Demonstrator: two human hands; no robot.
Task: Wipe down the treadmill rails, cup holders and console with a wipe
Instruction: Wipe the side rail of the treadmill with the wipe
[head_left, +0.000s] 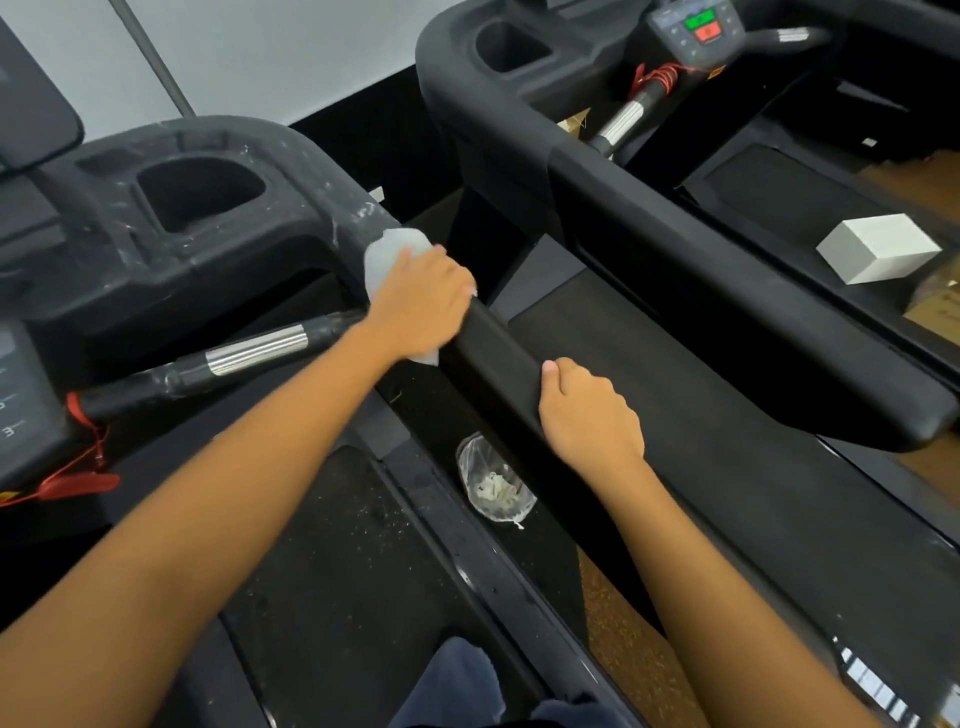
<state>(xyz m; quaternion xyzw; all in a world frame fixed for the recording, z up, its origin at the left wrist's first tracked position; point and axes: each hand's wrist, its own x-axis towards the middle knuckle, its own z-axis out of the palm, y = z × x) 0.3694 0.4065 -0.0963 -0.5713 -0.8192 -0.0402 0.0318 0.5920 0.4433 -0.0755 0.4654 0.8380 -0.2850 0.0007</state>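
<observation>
The wipe (390, 253) lies on the treadmill's right rail (498, 358), just below the dusty cup holder (200, 189). My left hand (421, 301) grips it, fingers curled over wipe and rail together. My right hand (592, 415) clasps the same rail lower down. A clear plastic bag (493, 480) lies below the rail, between the two machines.

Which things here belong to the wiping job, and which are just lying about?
Job: wipe, held by left hand; rail, gripped by right hand; cup holder; console.
Lying about: plastic bag; white box; red cord.
</observation>
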